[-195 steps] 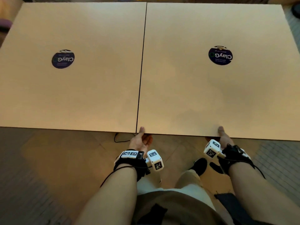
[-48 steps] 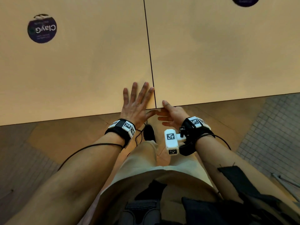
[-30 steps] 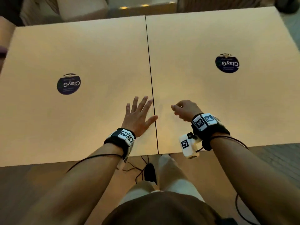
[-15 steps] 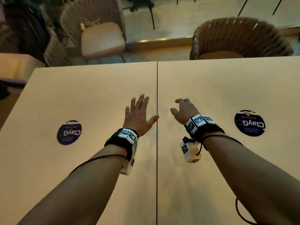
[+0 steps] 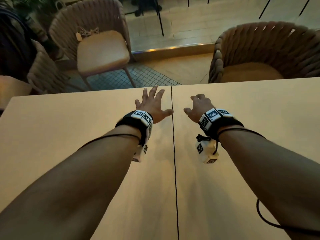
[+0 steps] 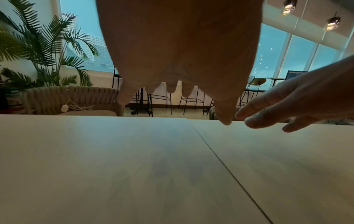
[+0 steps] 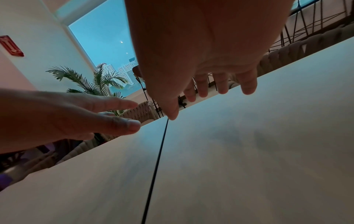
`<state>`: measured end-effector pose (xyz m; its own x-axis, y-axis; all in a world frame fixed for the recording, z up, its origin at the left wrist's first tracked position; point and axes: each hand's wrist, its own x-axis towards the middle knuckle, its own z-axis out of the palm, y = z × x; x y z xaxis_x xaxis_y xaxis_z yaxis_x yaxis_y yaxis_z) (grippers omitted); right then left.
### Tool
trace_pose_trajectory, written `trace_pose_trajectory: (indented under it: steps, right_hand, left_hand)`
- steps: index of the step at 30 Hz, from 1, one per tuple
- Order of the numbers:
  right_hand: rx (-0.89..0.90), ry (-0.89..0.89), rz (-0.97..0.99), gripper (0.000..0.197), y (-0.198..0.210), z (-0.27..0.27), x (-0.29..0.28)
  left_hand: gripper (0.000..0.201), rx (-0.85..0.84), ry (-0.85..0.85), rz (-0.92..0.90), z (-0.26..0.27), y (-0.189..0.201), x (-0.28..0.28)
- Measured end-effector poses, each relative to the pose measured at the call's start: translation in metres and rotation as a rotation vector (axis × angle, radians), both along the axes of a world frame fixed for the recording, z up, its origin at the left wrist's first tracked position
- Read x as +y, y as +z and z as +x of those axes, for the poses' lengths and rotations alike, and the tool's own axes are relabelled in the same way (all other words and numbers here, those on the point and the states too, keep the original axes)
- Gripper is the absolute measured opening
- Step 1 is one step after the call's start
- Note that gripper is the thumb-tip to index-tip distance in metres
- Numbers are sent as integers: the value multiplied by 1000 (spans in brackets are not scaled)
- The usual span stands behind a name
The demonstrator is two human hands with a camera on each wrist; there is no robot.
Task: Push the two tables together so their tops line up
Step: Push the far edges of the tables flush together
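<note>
Two light wooden tables stand side by side, the left table (image 5: 72,135) and the right table (image 5: 251,115), with only a thin dark seam (image 5: 174,153) between them. Their far edges look level at the seam. My left hand (image 5: 153,104) hovers over the left top near the far edge, fingers spread and straight, holding nothing. My right hand (image 5: 197,105) hovers over the right top just across the seam, its fingers loosely bent and empty. In the left wrist view the left hand (image 6: 182,84) floats above the top; the right wrist view shows the right hand (image 7: 201,91) likewise.
A woven chair (image 5: 97,47) with a tan seat stands past the left table. A rounded woven armchair (image 5: 263,54) is tucked against the right table's far edge. Another chair (image 5: 43,73) and a small table corner (image 5: 12,87) are at far left. Bar stools (image 6: 161,97) line the window.
Both arms have reached farther across the tops toward the far edge, and my view has tipped up, so the round stickers are out of sight. Earlier my hands were at the near edge.
</note>
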<state>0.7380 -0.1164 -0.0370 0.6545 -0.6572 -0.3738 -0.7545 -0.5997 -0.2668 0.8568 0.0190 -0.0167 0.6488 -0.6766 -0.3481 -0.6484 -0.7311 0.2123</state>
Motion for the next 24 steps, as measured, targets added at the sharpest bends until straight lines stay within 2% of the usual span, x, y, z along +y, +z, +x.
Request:
trace_pose_trajectory:
  steps: [9, 16, 20, 24]
  right_hand:
    - [92, 86, -18, 66, -39, 73, -62]
    - [123, 40, 36, 61, -56, 100, -72]
    - [116, 17, 39, 58, -56, 102, -71]
    - [91, 12, 36, 58, -59, 102, -71]
  left_hand:
    - [95, 70, -20, 168, 75, -44, -81]
    - [88, 20, -88, 255, 84, -58, -107]
    - [86, 11, -91, 238, 79, -54, -107]
    - [75, 10, -121, 227, 70, -51, -107]
